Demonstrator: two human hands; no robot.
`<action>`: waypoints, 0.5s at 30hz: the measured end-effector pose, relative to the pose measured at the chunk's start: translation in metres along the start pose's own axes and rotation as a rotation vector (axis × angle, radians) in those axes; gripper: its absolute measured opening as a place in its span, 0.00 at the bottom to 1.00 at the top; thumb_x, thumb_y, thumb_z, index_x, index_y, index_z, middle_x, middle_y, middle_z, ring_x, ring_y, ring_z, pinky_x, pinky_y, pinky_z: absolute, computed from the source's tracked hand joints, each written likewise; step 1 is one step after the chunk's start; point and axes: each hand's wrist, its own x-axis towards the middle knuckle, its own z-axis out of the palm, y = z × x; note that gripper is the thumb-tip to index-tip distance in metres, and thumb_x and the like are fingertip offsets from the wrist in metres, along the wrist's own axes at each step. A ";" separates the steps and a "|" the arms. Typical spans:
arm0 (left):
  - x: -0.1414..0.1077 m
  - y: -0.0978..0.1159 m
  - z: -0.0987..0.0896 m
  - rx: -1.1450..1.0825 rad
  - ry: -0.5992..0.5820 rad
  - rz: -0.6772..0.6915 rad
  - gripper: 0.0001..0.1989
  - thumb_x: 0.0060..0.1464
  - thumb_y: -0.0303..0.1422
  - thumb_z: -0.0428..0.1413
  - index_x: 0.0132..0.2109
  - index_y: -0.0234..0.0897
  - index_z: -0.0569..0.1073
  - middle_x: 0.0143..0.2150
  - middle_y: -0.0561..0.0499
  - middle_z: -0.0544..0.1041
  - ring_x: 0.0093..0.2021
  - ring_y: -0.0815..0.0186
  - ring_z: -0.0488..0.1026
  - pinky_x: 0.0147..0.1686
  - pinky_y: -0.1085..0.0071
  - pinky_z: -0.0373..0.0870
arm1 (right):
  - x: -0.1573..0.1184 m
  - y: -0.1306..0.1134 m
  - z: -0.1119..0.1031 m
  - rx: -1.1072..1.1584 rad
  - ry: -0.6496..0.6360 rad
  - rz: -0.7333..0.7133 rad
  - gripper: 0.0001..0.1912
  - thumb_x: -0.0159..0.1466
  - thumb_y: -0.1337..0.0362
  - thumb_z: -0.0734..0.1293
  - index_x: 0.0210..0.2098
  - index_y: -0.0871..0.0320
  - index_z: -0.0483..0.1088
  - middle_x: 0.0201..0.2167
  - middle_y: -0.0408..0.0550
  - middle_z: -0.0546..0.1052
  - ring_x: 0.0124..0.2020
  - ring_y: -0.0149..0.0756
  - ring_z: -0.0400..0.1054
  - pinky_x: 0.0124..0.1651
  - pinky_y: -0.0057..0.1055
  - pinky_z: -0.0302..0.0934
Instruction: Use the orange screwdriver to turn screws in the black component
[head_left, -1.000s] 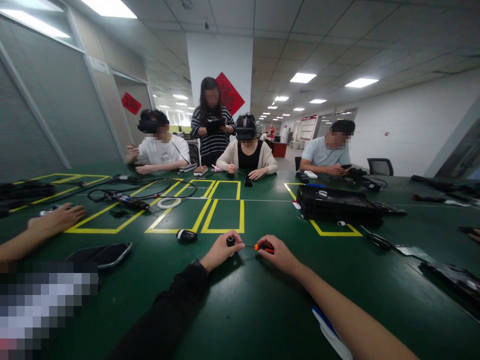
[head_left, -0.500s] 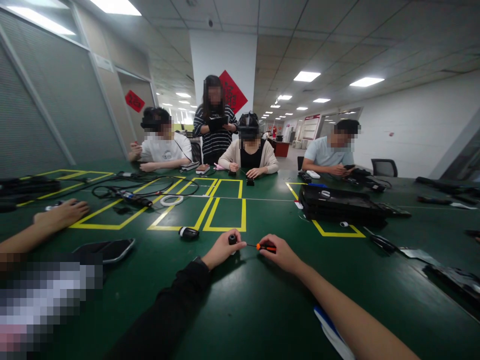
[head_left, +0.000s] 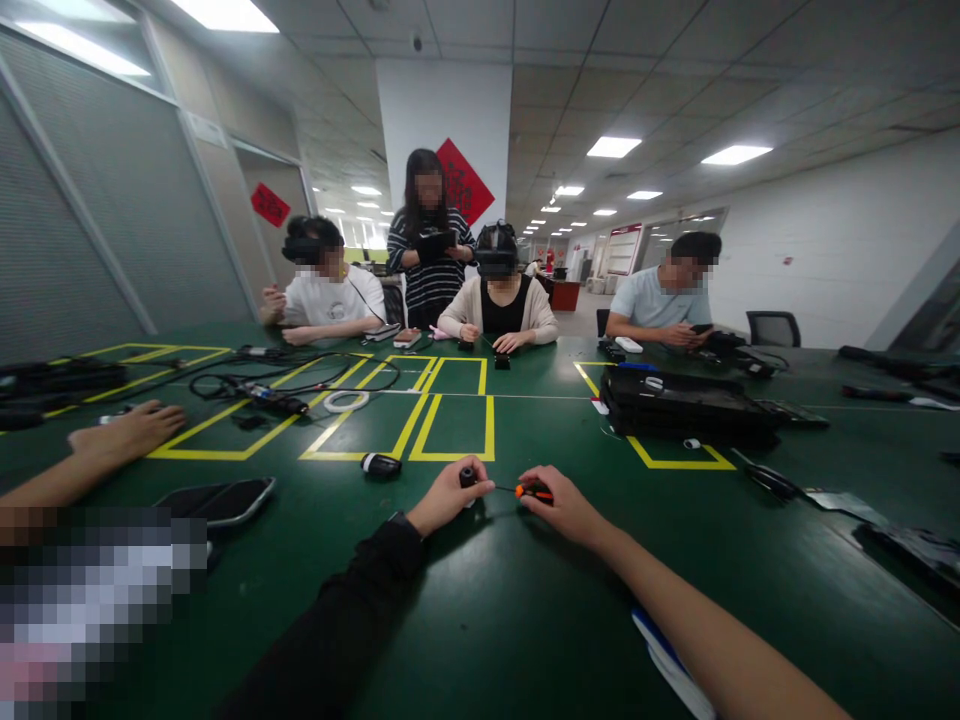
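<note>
My left hand (head_left: 448, 494) is closed around a small black cylindrical part (head_left: 467, 477), whose round top shows between thumb and fingers. An orange-and-black screwdriver (head_left: 534, 492) lies nearly level in my right hand (head_left: 562, 507), its handle gripped by closed fingers. The thin shaft points left, and its tip reaches my left fingertips and the black part; the exact contact is hidden. Both hands are low over the green table (head_left: 480, 620). Just beyond my left hand, a black-and-white rounded object (head_left: 381, 465) lies on its side.
Black cables (head_left: 277, 395) and a white ring (head_left: 346, 402) lie at the back left. A black case (head_left: 686, 405) stands at the back right. Another person's hand (head_left: 139, 430) rests at the left, near a dark flat object (head_left: 217, 500). Several people sit or stand across the table.
The view has shifted very slightly. Both hands keep nearly the same pose, with the screwdriver still against the left hand's part.
</note>
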 end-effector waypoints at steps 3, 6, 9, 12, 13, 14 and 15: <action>0.000 0.001 0.000 -0.001 0.003 0.003 0.11 0.46 0.38 0.57 0.30 0.33 0.67 0.25 0.55 0.67 0.25 0.73 0.63 0.27 0.76 0.60 | 0.001 -0.003 -0.004 -0.112 -0.017 -0.027 0.10 0.63 0.64 0.57 0.37 0.57 0.69 0.36 0.48 0.71 0.41 0.36 0.62 0.46 0.35 0.55; -0.001 0.000 -0.001 0.001 0.010 0.017 0.10 0.45 0.37 0.57 0.30 0.33 0.67 0.26 0.54 0.68 0.26 0.72 0.64 0.28 0.75 0.61 | 0.001 -0.003 -0.005 -0.150 -0.029 -0.046 0.10 0.63 0.64 0.57 0.32 0.58 0.70 0.33 0.47 0.71 0.39 0.36 0.62 0.45 0.35 0.54; -0.001 -0.001 0.000 0.006 0.018 0.023 0.10 0.45 0.36 0.57 0.30 0.33 0.67 0.27 0.54 0.68 0.27 0.72 0.64 0.29 0.75 0.61 | 0.002 -0.001 -0.003 -0.105 0.001 -0.011 0.06 0.61 0.63 0.61 0.34 0.58 0.69 0.34 0.47 0.71 0.39 0.36 0.62 0.44 0.34 0.56; -0.001 -0.001 0.000 0.010 0.014 0.026 0.10 0.45 0.36 0.57 0.31 0.33 0.67 0.28 0.53 0.68 0.28 0.71 0.65 0.30 0.75 0.61 | 0.001 0.001 -0.001 -0.033 0.012 0.043 0.07 0.57 0.63 0.64 0.36 0.57 0.67 0.36 0.46 0.70 0.38 0.35 0.63 0.42 0.33 0.57; -0.001 -0.001 0.000 0.011 0.013 0.027 0.10 0.45 0.36 0.57 0.31 0.33 0.67 0.28 0.53 0.69 0.28 0.71 0.65 0.30 0.75 0.61 | 0.000 0.000 -0.001 -0.012 0.005 0.059 0.09 0.56 0.63 0.65 0.36 0.57 0.67 0.36 0.46 0.70 0.38 0.35 0.63 0.42 0.32 0.58; -0.001 0.000 0.000 0.011 0.013 0.027 0.10 0.45 0.36 0.57 0.31 0.33 0.67 0.28 0.53 0.69 0.28 0.71 0.65 0.30 0.74 0.61 | 0.000 0.000 -0.001 0.008 -0.004 0.072 0.10 0.56 0.62 0.66 0.37 0.57 0.67 0.37 0.46 0.70 0.38 0.35 0.63 0.42 0.32 0.58; -0.001 0.000 0.000 0.010 0.013 0.026 0.10 0.45 0.36 0.57 0.31 0.33 0.68 0.28 0.53 0.69 0.27 0.71 0.65 0.30 0.74 0.61 | 0.000 -0.001 -0.001 0.024 -0.012 0.079 0.11 0.57 0.62 0.65 0.39 0.57 0.67 0.38 0.47 0.70 0.39 0.35 0.63 0.42 0.32 0.58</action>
